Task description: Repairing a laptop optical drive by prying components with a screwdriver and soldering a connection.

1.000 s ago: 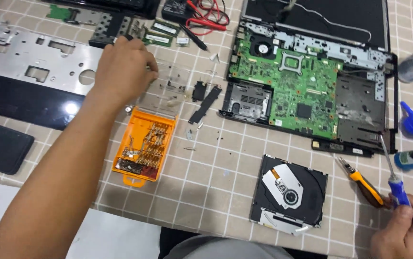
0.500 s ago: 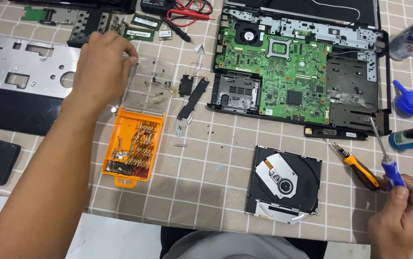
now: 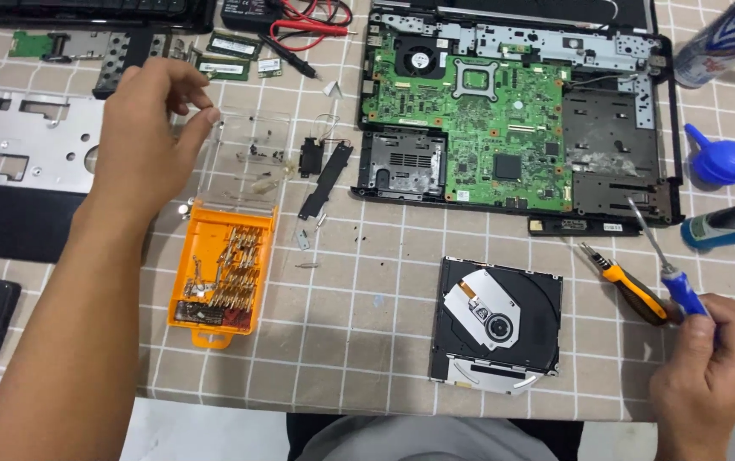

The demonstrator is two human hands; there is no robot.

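Left hand (image 3: pixel 141 141): fingers loosely curled, thumb and forefinger tips close together at the top edge of the clear lid (image 3: pixel 252 158). Can't tell if they actually pinch it. The lid is swung open from the orange bit case (image 3: pixel 222 269), lying flat on the checked cloth (image 3: pixel 367 341), a few small screws showing through it. Bits sit in rows in the case.

Right hand (image 3: pixel 708 363): fingers wrapped tight on the blue screwdriver (image 3: pixel 670 269), shaft angled up-left, tip just short of the laptop's lower right corner. Orange-handled tool (image 3: pixel 627 286) lies just left of that hand, on the cloth.

Optical drive (image 3: pixel 495 320) sits between the hands, cover off, near the table's front edge. Opened laptop base with green board (image 3: pixel 478 111) above it. Black bracket (image 3: pixel 325 175) between lid and laptop. Silver plate (image 3: pixel 22 141) left of the left hand. Blue blower (image 3: pixel 721 162) at far right.
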